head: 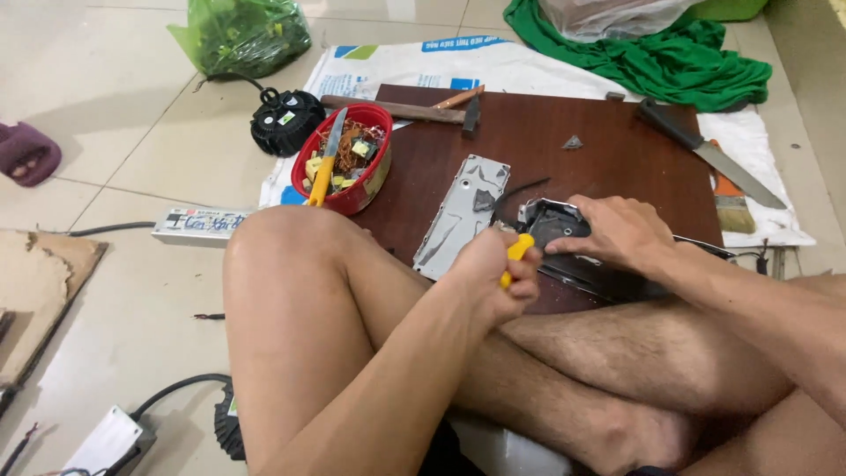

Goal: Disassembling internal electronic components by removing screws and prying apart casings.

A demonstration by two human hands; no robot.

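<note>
**Working a yellow-handled tool into a dark metal housing at the near edge of the board**

Holding the scene from above, we see our left hand fisted around a slim yellow-handled tool, fingers curled tight on the grip. The handle's long axis runs from low near the palm up and to the right, so its hidden tip points toward the black, boxy metal housing just beside the fist. We cannot tell what kind of tip the tool has, nor whether it touches the housing.

Our right hand lies on top of that housing, palm down, fingers spread a little and pressed against its upper face, pinning it at the near edge of the dark brown wooden board. So the housing sits between the two hands: the right hand on it, the left hand just to its left, both close.

A flat grey metal cover plate lies on the board just left of the housing, its long axis slanting from the near edge toward the far edge. Farther left, over the board's left edge, stands a red round bowl of small electronic scraps with a yellow-handled knife in it. A hammer lies along the far edge, and a long black-handled kitchen knife at the right corner.
</note>
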